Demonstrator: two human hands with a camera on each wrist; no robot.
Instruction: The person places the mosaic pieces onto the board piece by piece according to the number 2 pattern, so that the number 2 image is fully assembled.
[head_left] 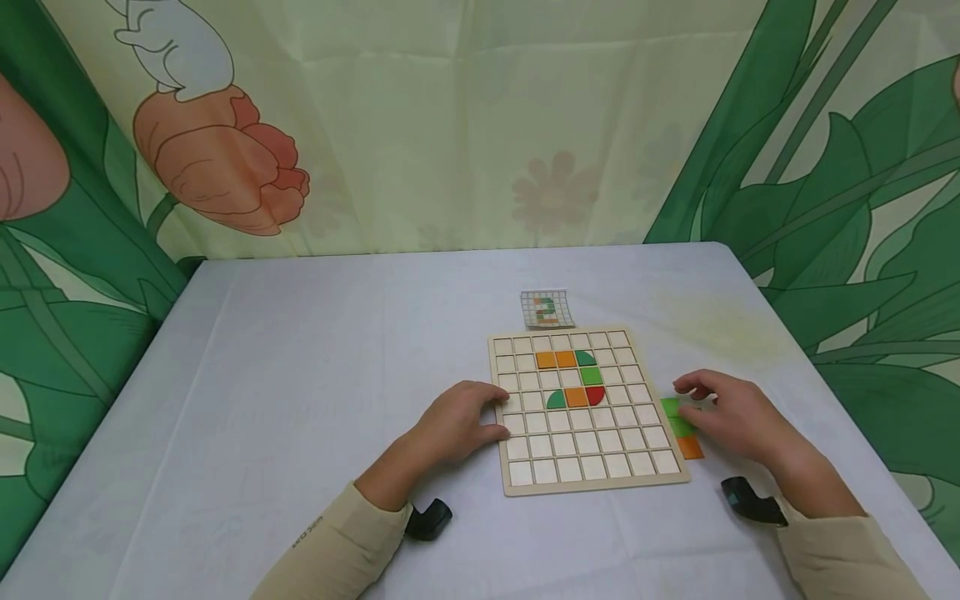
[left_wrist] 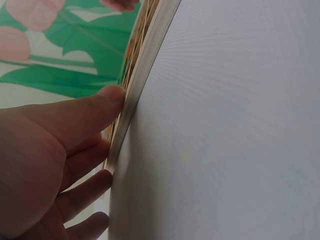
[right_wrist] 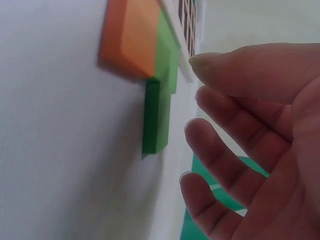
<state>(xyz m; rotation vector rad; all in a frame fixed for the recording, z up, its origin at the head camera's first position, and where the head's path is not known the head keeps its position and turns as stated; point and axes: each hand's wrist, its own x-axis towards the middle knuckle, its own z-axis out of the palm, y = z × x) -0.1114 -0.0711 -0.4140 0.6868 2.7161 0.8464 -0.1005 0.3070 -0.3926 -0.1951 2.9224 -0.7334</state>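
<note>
The left hand (head_left: 453, 421), fingers spread, touches the wooden grid board (head_left: 588, 443); the right hand (head_left: 738, 417), fingers relaxed, hovers beside flat square tiles (head_left: 682, 427).

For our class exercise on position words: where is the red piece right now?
In the head view, the red piece sits on the grid board, just right of an orange square and directly below a light green square.

My left forearm (head_left: 386, 477) slants inward from below, beige sleeve (head_left: 337, 546) short of wrist. Left hand (head_left: 456, 421) reaches forward, fingers extended; I see left thumb (left_wrist: 92, 112) nearly straight, apart from them. Right forearm (head_left: 817, 481) angles inward too. Right hand (head_left: 738, 417) hovers palm-down, right fingers (right_wrist: 216, 152) loosely bent, right thumb (right_wrist: 245, 70) extended.
</note>
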